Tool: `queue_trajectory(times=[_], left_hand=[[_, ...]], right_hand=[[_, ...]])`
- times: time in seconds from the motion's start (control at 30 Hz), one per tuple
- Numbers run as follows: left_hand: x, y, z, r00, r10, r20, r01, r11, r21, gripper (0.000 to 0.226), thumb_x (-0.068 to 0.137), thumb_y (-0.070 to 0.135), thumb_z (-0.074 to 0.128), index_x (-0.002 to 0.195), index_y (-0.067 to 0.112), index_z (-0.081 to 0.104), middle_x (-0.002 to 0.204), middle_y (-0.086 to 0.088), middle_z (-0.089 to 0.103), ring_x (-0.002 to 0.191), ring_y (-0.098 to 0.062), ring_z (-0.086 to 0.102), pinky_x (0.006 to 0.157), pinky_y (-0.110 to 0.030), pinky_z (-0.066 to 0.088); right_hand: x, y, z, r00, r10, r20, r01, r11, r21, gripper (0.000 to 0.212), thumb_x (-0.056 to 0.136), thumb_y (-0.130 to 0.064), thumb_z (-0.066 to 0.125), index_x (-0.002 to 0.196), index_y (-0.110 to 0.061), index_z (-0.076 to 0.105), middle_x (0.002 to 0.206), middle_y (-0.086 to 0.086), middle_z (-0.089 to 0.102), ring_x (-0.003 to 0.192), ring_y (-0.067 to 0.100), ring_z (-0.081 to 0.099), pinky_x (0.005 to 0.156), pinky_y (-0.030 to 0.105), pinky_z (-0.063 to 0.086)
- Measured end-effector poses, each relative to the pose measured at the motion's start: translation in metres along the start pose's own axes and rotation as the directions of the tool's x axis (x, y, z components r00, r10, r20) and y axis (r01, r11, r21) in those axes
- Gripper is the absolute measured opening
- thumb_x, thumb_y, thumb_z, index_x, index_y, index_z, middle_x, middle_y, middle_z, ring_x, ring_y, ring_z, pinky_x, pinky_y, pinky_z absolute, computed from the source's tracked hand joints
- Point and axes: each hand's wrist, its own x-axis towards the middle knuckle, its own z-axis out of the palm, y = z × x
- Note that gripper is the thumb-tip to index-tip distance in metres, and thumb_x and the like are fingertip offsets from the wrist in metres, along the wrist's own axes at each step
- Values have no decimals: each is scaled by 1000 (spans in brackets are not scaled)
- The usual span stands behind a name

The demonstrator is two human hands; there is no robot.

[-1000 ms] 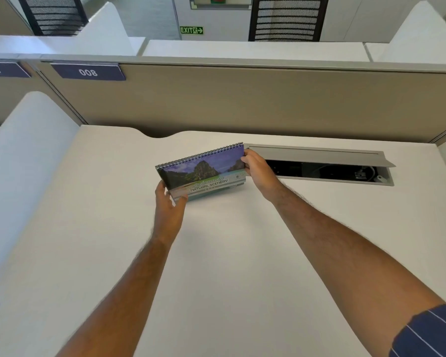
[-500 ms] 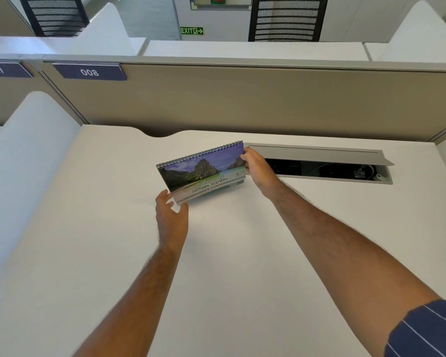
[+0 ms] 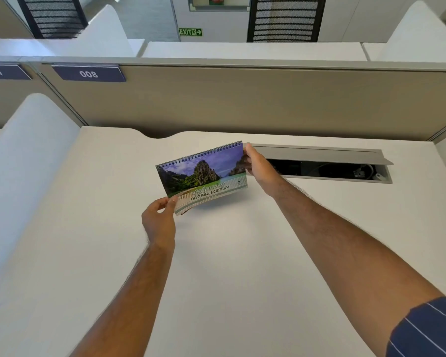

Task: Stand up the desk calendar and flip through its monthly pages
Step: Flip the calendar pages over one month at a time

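Observation:
A spiral-bound desk calendar (image 3: 204, 173) with a scenery cover reading "Natural Scenery" is tilted up at the middle of the white desk (image 3: 229, 266), spiral edge on top. My right hand (image 3: 259, 167) grips its right side near the spiral. My left hand (image 3: 159, 219) pinches the lower left corner of the pages with thumb and fingertips. Whether the calendar's lower edge touches the desk I cannot tell.
An open grey cable tray (image 3: 332, 163) with cords inside is set into the desk just right of the calendar. A beige partition (image 3: 242, 99) labelled 008 closes the far edge. A white curved divider (image 3: 23, 163) borders the left side.
My left hand slid down from the calendar's left edge to its lower left corner. The cover has tipped up more toward me. My right hand kept its grip.

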Motion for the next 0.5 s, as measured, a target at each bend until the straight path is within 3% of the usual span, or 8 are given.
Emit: queue_trajectory(times=[0.17,0.27,0.37,0.43,0.5], left_hand=[[-4,6,-9,1000,9,-28,-8,1000,20,13,86,37,91,83,27,83,83,10,83,86,-12,77,73,-23,58],[-5,7,-11,999,22,-28,-21,999,41,16,85,38,91,86,24,83,90,7,83,90,-11,76,75,-23,57],[-8,10,-12,999,28,-15,-28,999,38,18,87,38,90,87,23,80,85,12,82,82,0,74,69,-16,54],[-10,12,-12,998,42,36,-41,999,-8,16,93,33,85,91,22,75,84,19,82,77,7,74,64,-11,53],[-13,13,-14,993,56,102,-48,995,-83,11,101,25,78,96,20,70,85,17,82,79,5,73,67,-12,54]], right_hand=[[-1,-2,-1,1000,-26,18,26,999,-30,64,108,-69,19,120,-36,73,139,5,73,140,25,60,129,54,32],[-2,-1,-2,999,-26,22,26,1000,-15,69,109,-69,17,127,-31,72,139,6,73,140,25,60,129,54,32],[0,0,-2,999,-24,26,24,999,21,66,111,-66,15,125,-32,70,136,1,72,133,19,62,126,47,35],[2,-1,-3,999,-21,43,19,999,47,64,111,-65,13,120,-34,69,131,-4,71,123,10,62,118,41,36],[4,-1,-5,998,-6,61,1,998,69,71,109,-69,11,128,-30,68,135,-1,70,126,12,61,117,40,35]])
